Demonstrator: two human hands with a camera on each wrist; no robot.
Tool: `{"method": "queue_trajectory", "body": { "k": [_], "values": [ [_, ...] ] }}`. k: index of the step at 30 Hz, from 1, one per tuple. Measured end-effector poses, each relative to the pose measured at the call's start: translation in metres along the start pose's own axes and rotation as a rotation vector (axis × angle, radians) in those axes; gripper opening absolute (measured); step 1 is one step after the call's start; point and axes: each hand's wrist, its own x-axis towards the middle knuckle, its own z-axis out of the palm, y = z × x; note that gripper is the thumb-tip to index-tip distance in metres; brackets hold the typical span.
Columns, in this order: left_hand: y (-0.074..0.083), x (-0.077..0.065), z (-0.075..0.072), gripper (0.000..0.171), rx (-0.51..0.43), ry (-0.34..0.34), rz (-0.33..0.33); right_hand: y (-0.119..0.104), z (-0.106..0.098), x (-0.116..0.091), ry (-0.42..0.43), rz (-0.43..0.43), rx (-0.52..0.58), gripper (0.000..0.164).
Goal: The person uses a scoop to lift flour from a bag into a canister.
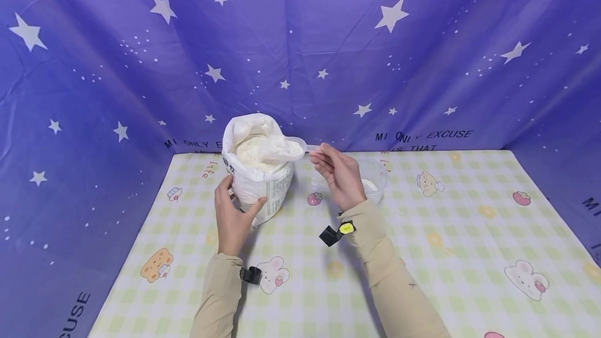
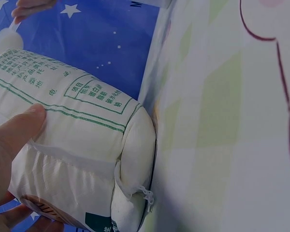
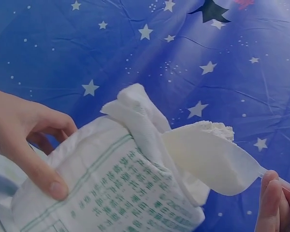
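Observation:
A white cloth bag of flour (image 1: pixel 277 192) with green print stands on the table, its mouth folded down and white powder (image 1: pixel 249 153) showing inside. My left hand (image 1: pixel 235 223) grips the bag's near left side, thumb on the front and fingers round the back. Between the fingers of my right hand (image 1: pixel 340 176) is the handle of a translucent plastic scoop (image 1: pixel 296 149). The scoop (image 3: pixel 212 162) carries a heap of powder and is held over the bag's right rim. Behind my right hand sits a clear plastic bowl (image 1: pixel 382 176) with some white powder in it.
A checked tablecloth with cartoon prints (image 1: pixel 460 270) covers the table. Blue curtain with white stars (image 1: pixel 291 56) hangs directly behind the table and along both sides. Small black cameras (image 1: pixel 331 235) are strapped at both wrists.

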Motion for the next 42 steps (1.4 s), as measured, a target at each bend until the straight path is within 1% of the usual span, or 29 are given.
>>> {"method": "queue_trajectory", "body": {
  "k": [4, 8, 17, 28, 34, 42],
  "values": [
    [0.0, 0.0, 0.0, 0.091, 0.0, 0.002, 0.001, -0.007, -0.01, -0.004, 0.012, -0.006, 0.012, 0.017],
    [0.0, -0.001, 0.0, 0.091, -0.004, 0.004, 0.005, -0.014, -0.022, -0.007, 0.03, -0.024, 0.023, 0.013],
    [0.002, -0.001, 0.001, 0.091, -0.006, -0.001, 0.001, -0.033, -0.05, -0.017, 0.053, -0.084, 0.038, 0.017],
    [0.001, -0.003, 0.002, 0.091, 0.007, -0.011, -0.007, -0.053, -0.081, -0.03, 0.105, -0.106, 0.104, 0.014],
    [0.001, -0.002, 0.002, 0.09, 0.007, -0.008, -0.017, -0.062, -0.091, -0.029, 0.134, -0.172, 0.117, 0.016],
    [0.002, 0.0, 0.001, 0.09, -0.001, -0.002, -0.014, -0.075, -0.106, -0.026, 0.184, -0.204, 0.164, 0.015]
  ]
}}
